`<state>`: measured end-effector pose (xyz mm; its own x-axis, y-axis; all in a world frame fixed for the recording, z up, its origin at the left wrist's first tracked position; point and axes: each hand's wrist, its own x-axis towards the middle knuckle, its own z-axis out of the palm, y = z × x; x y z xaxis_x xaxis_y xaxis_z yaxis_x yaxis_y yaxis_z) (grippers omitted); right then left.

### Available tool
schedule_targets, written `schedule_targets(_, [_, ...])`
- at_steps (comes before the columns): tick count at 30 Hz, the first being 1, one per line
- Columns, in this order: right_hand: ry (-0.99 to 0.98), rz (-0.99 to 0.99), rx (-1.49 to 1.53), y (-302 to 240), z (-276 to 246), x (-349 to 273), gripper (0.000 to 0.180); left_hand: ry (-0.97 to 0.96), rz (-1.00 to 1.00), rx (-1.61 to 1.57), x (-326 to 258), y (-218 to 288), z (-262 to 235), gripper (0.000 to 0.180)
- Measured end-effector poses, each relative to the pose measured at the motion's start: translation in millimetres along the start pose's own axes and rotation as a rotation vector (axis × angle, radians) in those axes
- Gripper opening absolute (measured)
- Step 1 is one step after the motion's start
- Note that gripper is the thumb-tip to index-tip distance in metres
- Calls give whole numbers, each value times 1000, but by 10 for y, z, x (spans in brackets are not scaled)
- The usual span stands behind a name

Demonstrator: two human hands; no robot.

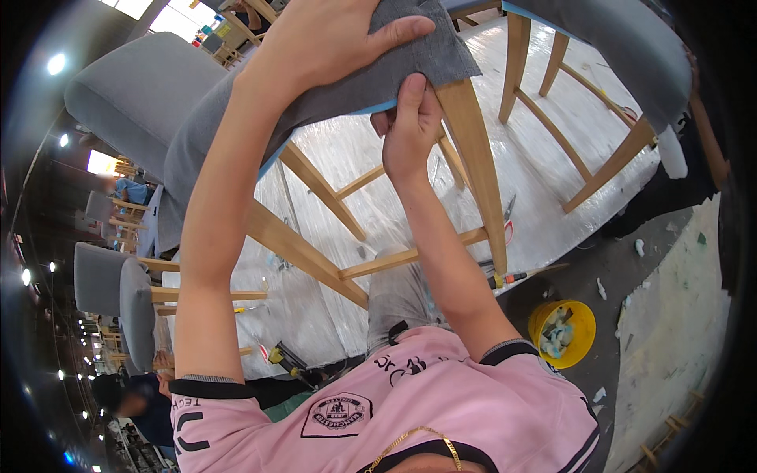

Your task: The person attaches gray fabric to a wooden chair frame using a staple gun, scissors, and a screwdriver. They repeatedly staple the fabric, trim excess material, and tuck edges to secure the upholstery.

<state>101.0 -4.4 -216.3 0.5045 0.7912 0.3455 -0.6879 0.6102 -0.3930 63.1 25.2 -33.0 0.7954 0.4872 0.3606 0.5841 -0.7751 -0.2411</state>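
While lettering (385, 364) marks the shirt (489, 402), left fingers (402, 31) spread over grey fabric (339, 101), right fingers (412, 93) curled at its edge (grip unclear).

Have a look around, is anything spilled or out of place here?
Yes: pale scraps lie scattered on the floor near the yellow bucket. Similar bits sit inside it, so these look like stray litter. The edge of the fabric juts past the chair leg, which seems unfinished rather than damaged.
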Motion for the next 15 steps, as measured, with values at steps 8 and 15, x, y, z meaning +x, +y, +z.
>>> schedule_targets(8, [61, 8, 103, 174, -107, 64, 37, 20, -116, -9, 69, -94, 81, 93])
schedule_targets(15, [38, -25, 180, 261, -70, 51, 31, -144, -154, -115, 87, -181, -35, 105])
